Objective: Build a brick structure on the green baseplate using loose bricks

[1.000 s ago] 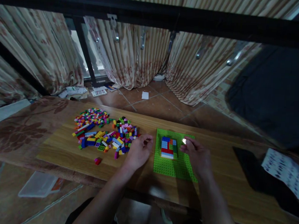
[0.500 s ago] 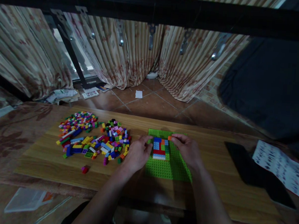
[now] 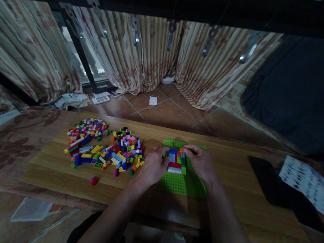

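- Head view: the left hand [image 3: 152,167] rested at the baseplate [image 3: 180,183]'s left edge, fingers curled beside the brick build [image 3: 175,161].
- The right hand [image 3: 200,162] pinched an orange brick [image 3: 181,150] onto the build's top.
- Loose bricks [image 3: 106,149] lay left on the tabletop [image 3: 236,198].

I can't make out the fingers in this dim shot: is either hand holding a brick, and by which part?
Right hand pinches a small orange brick at its fingertips, over the green baseplate. Left hand rests at the build's edge; no brick visible in it.
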`<control>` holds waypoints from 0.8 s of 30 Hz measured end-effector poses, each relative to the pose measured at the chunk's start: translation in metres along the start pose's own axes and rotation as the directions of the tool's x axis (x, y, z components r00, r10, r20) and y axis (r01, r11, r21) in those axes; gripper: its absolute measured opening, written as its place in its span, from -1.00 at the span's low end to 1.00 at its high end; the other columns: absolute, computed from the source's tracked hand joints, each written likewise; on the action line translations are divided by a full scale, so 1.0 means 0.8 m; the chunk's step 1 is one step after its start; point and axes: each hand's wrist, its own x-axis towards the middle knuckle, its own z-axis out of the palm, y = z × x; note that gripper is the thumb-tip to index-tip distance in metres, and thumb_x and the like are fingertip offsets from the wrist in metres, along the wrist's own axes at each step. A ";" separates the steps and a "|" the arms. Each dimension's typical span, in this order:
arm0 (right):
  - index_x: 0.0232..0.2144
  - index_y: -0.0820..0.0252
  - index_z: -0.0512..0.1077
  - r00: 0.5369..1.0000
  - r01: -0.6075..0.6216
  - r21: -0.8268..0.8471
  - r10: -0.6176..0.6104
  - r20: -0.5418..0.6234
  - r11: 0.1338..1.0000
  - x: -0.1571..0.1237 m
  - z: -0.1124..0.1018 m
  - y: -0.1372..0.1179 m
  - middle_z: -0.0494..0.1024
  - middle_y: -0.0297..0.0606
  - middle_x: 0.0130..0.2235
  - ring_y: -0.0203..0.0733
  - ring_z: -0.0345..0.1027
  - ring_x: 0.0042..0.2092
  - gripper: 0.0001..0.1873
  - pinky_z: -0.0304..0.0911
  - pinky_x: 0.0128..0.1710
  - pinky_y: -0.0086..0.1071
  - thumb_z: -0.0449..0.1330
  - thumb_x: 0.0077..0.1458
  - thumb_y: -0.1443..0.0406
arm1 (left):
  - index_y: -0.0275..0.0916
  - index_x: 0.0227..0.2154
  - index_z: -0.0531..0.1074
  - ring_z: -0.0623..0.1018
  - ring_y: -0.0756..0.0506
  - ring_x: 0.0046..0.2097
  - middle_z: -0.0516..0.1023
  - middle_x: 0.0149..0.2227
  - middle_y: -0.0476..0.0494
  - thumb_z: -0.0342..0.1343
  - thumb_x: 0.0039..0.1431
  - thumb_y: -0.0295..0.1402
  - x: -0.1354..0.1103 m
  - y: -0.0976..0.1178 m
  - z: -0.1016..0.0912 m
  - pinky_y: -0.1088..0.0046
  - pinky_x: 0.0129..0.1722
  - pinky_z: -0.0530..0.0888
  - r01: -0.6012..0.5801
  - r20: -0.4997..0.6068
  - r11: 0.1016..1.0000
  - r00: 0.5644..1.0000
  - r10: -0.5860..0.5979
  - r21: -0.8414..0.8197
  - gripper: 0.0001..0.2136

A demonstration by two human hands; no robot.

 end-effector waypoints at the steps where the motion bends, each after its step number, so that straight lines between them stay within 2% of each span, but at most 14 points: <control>1: -0.34 0.15 0.58 1.000 0.004 -0.002 -0.004 0.004 1.000 -0.001 0.001 0.001 0.65 -0.22 -0.32 -0.10 0.48 -0.27 -0.70 0.32 -0.17 -0.21 0.22 -0.01 0.09 | -0.17 0.02 0.44 0.57 -0.06 -0.29 0.56 -0.04 -0.18 0.01 0.19 -0.43 0.000 0.000 0.000 0.41 -0.24 0.50 -0.002 0.000 1.000 1.000 0.002 0.002 -0.67; 6: -0.30 0.14 0.58 1.000 0.028 -0.045 -0.027 0.014 0.999 -0.003 0.007 0.005 0.64 -0.21 -0.26 -0.08 0.47 -0.21 -0.70 0.30 -0.11 -0.17 0.20 0.03 0.09 | -0.21 0.07 0.42 0.57 -0.07 -0.31 0.58 -0.06 -0.19 0.01 0.20 -0.43 -0.002 0.001 0.000 0.38 -0.23 0.50 0.013 0.019 1.000 1.000 -0.013 0.020 -0.63; 10: -0.33 0.14 0.60 0.995 0.102 -0.124 -0.103 0.000 0.987 -0.002 0.006 0.010 0.61 -0.18 -0.22 -0.06 0.45 -0.16 -0.70 0.28 -0.05 -0.14 0.20 0.04 0.08 | -0.24 0.09 0.40 0.58 -0.07 -0.30 0.56 0.00 -0.22 -0.01 0.21 -0.44 -0.005 0.005 -0.002 0.38 -0.21 0.50 0.020 0.029 1.000 0.999 -0.021 0.022 -0.62; 13: -0.32 0.13 0.60 0.990 0.141 -0.143 -0.140 0.015 0.980 -0.002 0.003 0.012 0.60 -0.18 -0.23 -0.07 0.44 -0.14 -0.69 0.27 -0.03 -0.13 0.19 0.06 0.07 | -0.23 0.08 0.41 0.58 -0.07 -0.30 0.59 -0.06 -0.20 -0.01 0.21 -0.45 -0.006 0.008 -0.003 0.40 -0.21 0.50 0.022 0.024 0.999 0.999 -0.022 0.028 -0.63; 18: -0.28 0.11 0.60 0.986 0.165 -0.160 -0.159 0.049 0.973 -0.002 0.000 0.015 0.59 -0.19 -0.19 -0.08 0.44 -0.11 -0.68 0.26 0.01 -0.13 0.16 0.10 0.07 | -0.22 0.07 0.42 0.58 -0.08 -0.29 0.61 -0.13 -0.17 0.00 0.20 -0.46 -0.005 0.007 -0.002 0.38 -0.19 0.51 0.013 0.024 1.000 1.000 -0.013 0.024 -0.63; 24: -0.31 0.12 0.61 0.991 0.132 -0.129 -0.128 0.042 0.983 -0.004 0.000 0.015 0.60 -0.19 -0.20 -0.07 0.44 -0.13 -0.70 0.28 -0.01 -0.13 0.19 0.07 0.09 | -0.25 0.09 0.40 0.59 -0.11 -0.23 0.58 -0.04 -0.23 0.00 0.20 -0.44 -0.004 0.004 0.001 0.33 -0.12 0.51 0.007 0.024 1.000 1.000 -0.008 0.020 -0.61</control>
